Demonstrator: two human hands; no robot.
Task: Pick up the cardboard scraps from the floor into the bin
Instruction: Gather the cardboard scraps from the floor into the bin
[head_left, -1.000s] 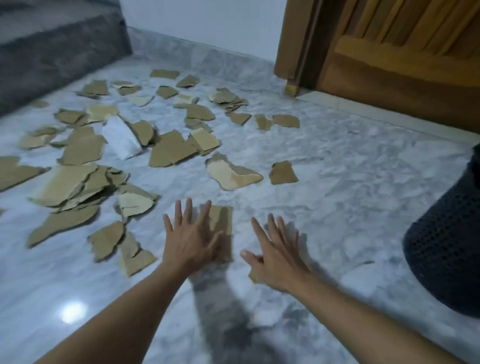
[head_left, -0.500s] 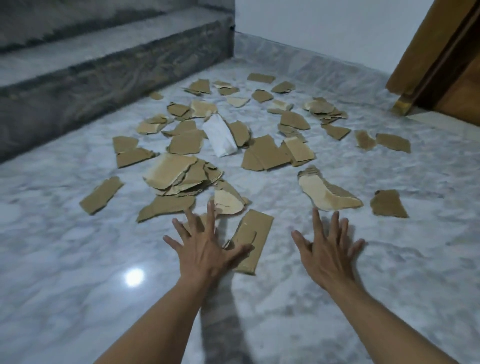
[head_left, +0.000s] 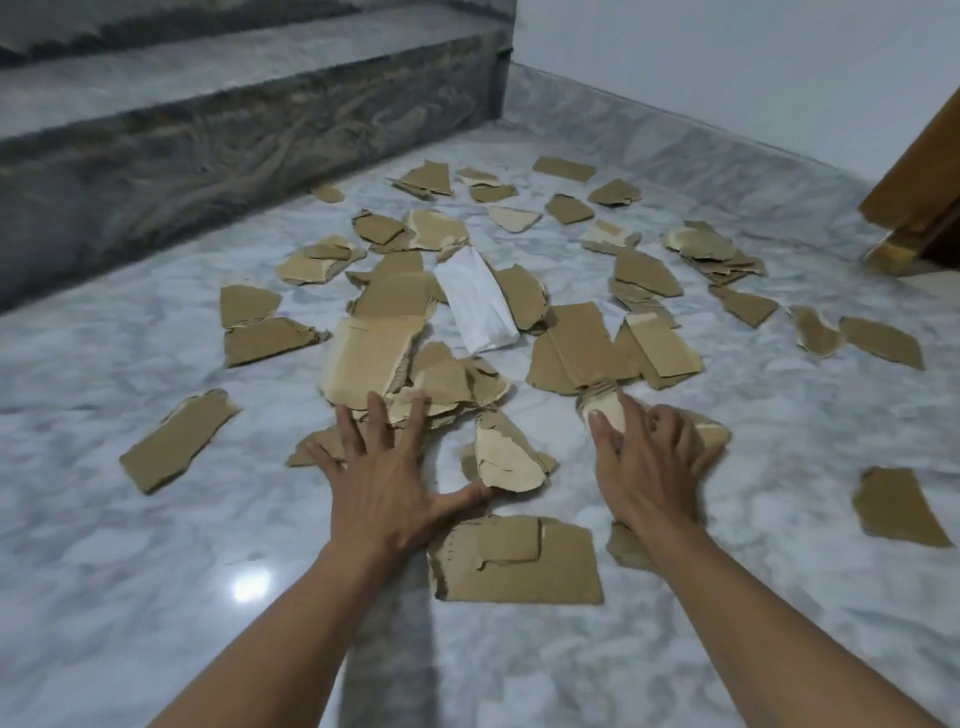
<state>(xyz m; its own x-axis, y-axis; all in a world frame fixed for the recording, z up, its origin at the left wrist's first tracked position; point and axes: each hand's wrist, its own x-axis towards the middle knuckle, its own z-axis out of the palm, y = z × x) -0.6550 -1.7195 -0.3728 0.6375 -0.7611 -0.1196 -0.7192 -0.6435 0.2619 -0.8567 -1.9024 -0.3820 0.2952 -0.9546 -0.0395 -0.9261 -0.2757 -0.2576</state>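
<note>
Several torn brown cardboard scraps lie scattered over the marble floor (head_left: 156, 545). My left hand (head_left: 387, 483) is spread flat, fingers apart, over the near edge of a pile of scraps (head_left: 415, 379); its thumb touches a pale torn piece (head_left: 506, 457). My right hand (head_left: 644, 467) rests on a light-coloured scrap (head_left: 605, 410), fingers curling over it; whether it grips is unclear. A larger rectangular scrap (head_left: 519, 561) lies between my wrists. A white piece (head_left: 475, 304) sits among the scraps further back. The bin is out of view.
A grey marble step (head_left: 208, 135) rises at the back left. A white wall (head_left: 727, 62) with a marble skirting closes the back. A wooden door frame (head_left: 919, 208) stands at the far right. Single scraps lie at the left (head_left: 179, 439) and right (head_left: 898, 506).
The view has swung left and forward; the dark bin left the frame. Both hands moved further forward onto the scraps, the right one now lying on the pale piece.
</note>
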